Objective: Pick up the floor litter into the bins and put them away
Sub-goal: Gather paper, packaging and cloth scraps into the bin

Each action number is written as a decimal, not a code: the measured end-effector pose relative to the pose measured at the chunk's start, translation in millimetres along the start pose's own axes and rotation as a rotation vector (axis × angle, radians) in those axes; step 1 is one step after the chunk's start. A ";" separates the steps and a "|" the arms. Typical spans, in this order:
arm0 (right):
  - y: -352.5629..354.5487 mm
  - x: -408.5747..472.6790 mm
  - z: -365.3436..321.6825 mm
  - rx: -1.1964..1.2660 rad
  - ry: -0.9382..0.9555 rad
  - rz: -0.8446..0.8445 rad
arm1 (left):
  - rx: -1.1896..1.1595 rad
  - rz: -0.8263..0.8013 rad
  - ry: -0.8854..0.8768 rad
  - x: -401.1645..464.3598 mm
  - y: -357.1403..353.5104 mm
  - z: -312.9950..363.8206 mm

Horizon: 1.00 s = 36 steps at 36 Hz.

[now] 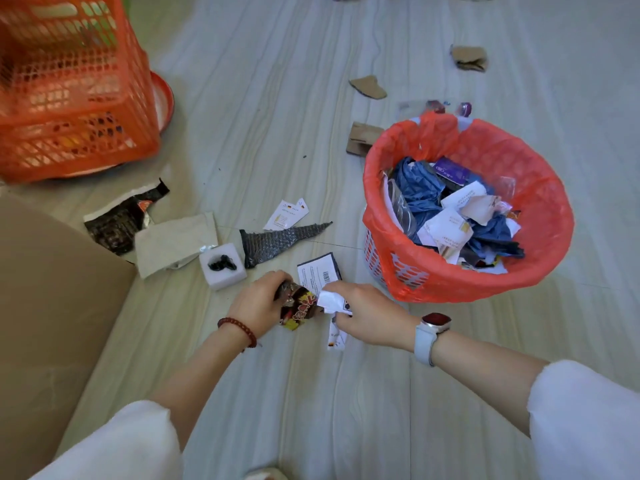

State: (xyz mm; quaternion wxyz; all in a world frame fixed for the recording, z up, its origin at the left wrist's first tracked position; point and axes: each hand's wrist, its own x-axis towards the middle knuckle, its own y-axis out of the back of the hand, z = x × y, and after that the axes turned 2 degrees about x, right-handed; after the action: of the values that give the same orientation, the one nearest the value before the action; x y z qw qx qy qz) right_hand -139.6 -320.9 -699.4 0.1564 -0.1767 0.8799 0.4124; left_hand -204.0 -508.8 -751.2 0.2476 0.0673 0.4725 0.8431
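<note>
**Both hands loaded, bin up and to the right**

The crumpled red, yellow and black snack wrapper (pixel 298 306) sits bunched in the left hand (pixel 258 306), fingers curled round it low over the pale wood-grain floor (pixel 270 98). Right beside it, almost touching, the right hand (pixel 370 315) pinches a wad of crumpled white paper (pixel 329 301), with a printed strip hanging down under the palm.

What matters next is the round bin lined with a red plastic bag (pixel 540 268): it stands forward and to the right of both hands, its near rim just beyond the right knuckles. The right hand is clearly nearer; the left would have to cross over or pass its wrapper along.

More litter lies further out: a black-edged white printed card (pixel 320 270) just ahead of the fingers, a dark scaly triangular scrap (pixel 277 240), a white foam block with a black piece in it (pixel 223 266), and brown cardboard scraps (pixel 367 86) behind the bin. An orange lattice crate (pixel 69 91) stands far left.
</note>
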 end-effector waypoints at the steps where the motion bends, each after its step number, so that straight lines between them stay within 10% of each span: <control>1: 11.4 -3.3 -8.3 0.003 0.021 -0.004 | -0.063 0.023 0.009 3.7 12.6 8.8; 12: 167.9 -61.3 -35.0 0.216 0.090 0.416 | -0.524 0.234 -0.054 57.7 117.3 128.1; 21: 211.0 -86.7 49.3 0.536 -0.241 0.731 | -0.596 0.209 -0.194 108.7 90.3 248.5; 26: 199.8 -89.9 64.9 0.349 -0.315 0.624 | 0.070 -0.025 -0.187 121.0 53.3 248.6; 32: 184.0 -78.2 63.2 -0.006 -0.097 0.847 | 0.063 0.151 -0.307 101.3 48.1 215.2; 36: 166.3 -48.1 56.8 -0.268 0.003 0.535 | 0.012 0.327 -0.187 98.5 52.5 183.2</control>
State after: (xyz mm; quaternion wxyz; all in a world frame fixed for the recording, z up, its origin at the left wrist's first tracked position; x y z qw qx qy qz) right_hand -162.6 -168.4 -602.4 0.0163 0.0421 0.8333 0.5510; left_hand -244.5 -344.1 -619.8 0.1496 0.2230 0.4351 0.8594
